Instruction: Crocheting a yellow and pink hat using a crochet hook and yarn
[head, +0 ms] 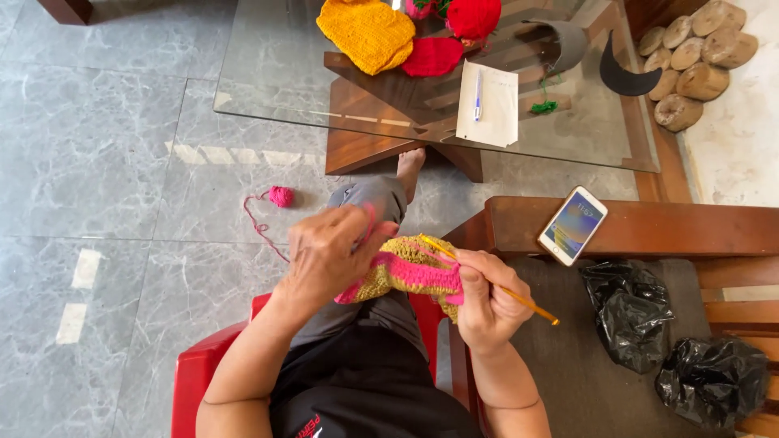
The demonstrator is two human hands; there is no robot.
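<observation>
Bright, even daylight — sharp, soft shadows.

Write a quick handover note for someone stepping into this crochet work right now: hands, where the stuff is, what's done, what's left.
Left hand: grips the yellow and pink crochet piece over the lap.
Right hand: holds the crochet hook, tip in the piece's top edge.
Pink yarn ball: on the floor, strand running to the work.
Done: several yellow and pink rows.
Left: current row unfinished, as far as can be seen.
Finished-looking yellow piece and red pieces lie on the glass table.
</observation>
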